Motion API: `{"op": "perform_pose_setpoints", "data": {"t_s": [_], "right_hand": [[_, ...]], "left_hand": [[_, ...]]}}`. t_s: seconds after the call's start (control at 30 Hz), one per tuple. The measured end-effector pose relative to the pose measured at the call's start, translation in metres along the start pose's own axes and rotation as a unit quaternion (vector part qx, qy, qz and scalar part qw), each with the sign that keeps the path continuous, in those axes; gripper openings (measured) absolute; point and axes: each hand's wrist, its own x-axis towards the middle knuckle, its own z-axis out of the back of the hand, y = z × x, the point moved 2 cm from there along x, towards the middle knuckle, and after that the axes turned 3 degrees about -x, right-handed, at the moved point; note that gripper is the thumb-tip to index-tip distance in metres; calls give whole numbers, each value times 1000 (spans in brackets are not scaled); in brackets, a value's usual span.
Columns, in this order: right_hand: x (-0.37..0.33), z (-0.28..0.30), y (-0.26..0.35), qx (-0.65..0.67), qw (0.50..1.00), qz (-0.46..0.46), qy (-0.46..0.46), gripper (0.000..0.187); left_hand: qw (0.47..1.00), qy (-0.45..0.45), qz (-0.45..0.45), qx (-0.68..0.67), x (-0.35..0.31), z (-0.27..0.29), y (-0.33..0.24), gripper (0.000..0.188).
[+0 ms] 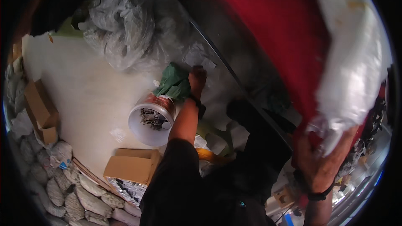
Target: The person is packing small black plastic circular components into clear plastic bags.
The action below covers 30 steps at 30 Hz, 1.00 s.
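My right hand (320,157) is closed around the lower end of a large red and white plastic bag (356,58). Its red side (268,25) is blurred and stretches up to the top of the view. On my left, my left hand (197,79) has its fingers curled in, next to a crumpled green plastic bag (172,79); whatever it may hold is hidden. Just below the green bag, a white bucket (136,129) lies tilted with its mouth toward me and small dark metal-looking pieces (153,118) inside.
Large clear plastic bags (130,29) lie bunched on the floor at the far left, beside another person's dark sleeve (63,0). Cardboard boxes (132,167) (42,106) stand on the left, near several stacked pale sacks (90,194). A dark straight bar (217,52) runs diagonally across the middle.
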Motion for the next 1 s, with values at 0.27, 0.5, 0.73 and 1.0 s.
{"op": "perform_pose_setpoints", "data": {"t_s": [0.27,0.5,0.73,1.0], "right_hand": [[-44,17,-26,-108,957,-227,141,88],[-15,-4,-41,-172,965,-138,144,80],[-17,-17,-50,-210,963,-78,148,71],[-38,7,-49,-252,955,-28,156,60]], "left_hand": [[975,44,78,203,61,-46,-13,77],[932,131,123,314,84,-21,-2,78],[920,95,61,376,102,-29,27,30],[854,180,28,488,64,-23,10,23]]}}
